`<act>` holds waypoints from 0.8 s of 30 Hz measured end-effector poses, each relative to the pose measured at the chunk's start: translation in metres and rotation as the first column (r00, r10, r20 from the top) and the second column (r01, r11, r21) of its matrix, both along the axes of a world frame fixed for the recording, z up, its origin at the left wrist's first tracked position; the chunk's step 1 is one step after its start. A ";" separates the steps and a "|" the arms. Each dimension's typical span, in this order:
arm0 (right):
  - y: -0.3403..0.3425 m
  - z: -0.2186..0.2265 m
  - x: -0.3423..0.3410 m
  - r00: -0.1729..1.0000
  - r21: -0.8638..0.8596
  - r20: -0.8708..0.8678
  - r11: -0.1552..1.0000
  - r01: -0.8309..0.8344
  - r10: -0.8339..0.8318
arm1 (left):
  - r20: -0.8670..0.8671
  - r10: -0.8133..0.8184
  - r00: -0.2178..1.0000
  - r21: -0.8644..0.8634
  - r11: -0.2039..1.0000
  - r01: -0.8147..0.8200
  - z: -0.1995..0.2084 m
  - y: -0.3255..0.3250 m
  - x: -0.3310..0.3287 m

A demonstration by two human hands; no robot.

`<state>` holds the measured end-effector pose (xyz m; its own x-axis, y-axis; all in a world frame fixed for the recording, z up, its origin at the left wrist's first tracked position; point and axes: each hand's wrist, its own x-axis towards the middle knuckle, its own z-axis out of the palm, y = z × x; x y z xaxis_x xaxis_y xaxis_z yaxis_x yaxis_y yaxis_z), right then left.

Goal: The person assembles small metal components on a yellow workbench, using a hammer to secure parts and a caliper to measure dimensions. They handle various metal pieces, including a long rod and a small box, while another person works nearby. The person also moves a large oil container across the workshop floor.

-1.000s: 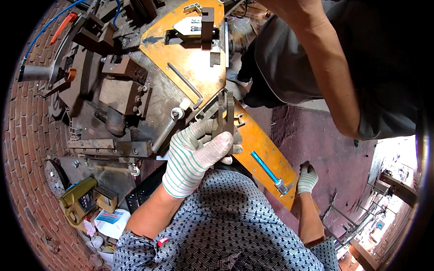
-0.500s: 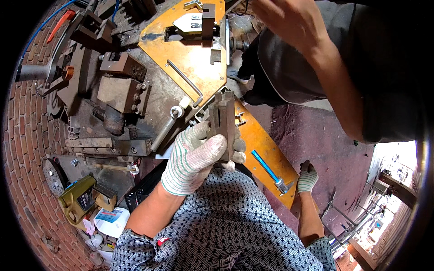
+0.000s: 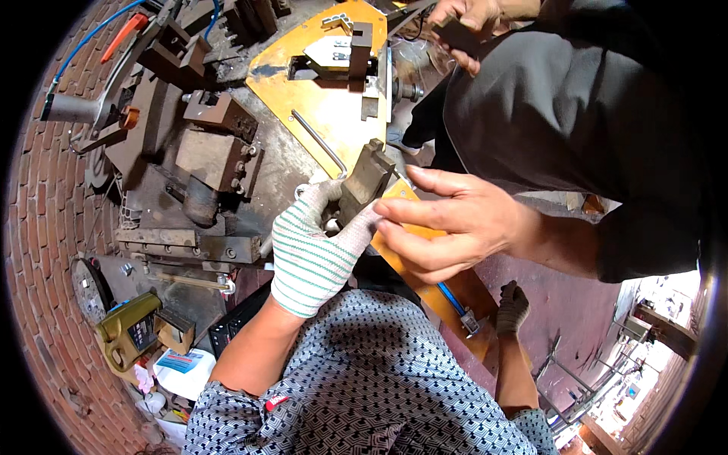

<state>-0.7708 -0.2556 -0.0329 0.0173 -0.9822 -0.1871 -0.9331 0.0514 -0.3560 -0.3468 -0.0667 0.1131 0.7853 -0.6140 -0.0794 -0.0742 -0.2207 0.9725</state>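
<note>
My left hand (image 3: 315, 246), in a white knit glove with green stripes, is closed around a dark notched steel block (image 3: 366, 182), held tilted in front of me. A co-worker's bare hand (image 3: 455, 224) reaches in from the right, its fingertips at my thumb beside the block; whether they touch the block I cannot tell. Low on the right, by the edge of a yellow plate (image 3: 481, 299), my gloved right hand (image 3: 513, 307) is curled with dark fingertips. What it holds, if anything, is hidden. The co-worker's other hand (image 3: 474, 15) grips a dark flat block (image 3: 457, 36) at the top.
A hex key (image 3: 318, 144) lies on the yellow machine table (image 3: 277, 91) ahead. A blue-handled tool (image 3: 455, 303) rests on the nearer yellow plate. Steel blocks (image 3: 208, 159) crowd the left, above an oil jug (image 3: 129, 334). The co-worker's leg (image 3: 531, 114) stands close at right.
The co-worker's bare hand has come down toward the steel block, and their other hand now shows with a dark block. The block in my left hand has tilted and turned. My right hand has barely moved.
</note>
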 end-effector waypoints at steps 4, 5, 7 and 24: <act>-0.002 -0.006 -0.002 1.000 -0.004 0.020 1.000 0.011 -0.011 | 0.150 -0.010 0.989 -0.038 0.999 0.015 -0.005 0.001 0.004; -0.002 0.010 0.006 0.997 0.134 -0.072 0.991 0.026 -0.017 | 0.164 -0.074 0.984 -0.043 0.996 0.082 -0.012 0.001 0.006; 0.000 0.006 0.001 1.000 0.045 0.008 0.999 0.016 -0.016 | 0.199 -0.139 0.970 0.036 0.990 0.134 -0.014 0.000 0.006; 0.004 -0.002 -0.018 0.996 -0.063 0.072 0.996 0.058 -0.053 | 0.321 -0.058 0.945 -0.342 0.924 0.173 0.031 -0.073 -0.011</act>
<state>-0.7883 -0.2513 -0.0349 -0.0270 -0.9921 -0.1229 -0.9020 0.0772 -0.4248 -0.3579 -0.1398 0.1441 0.6584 -0.6426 0.3919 -0.3774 0.1687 0.9106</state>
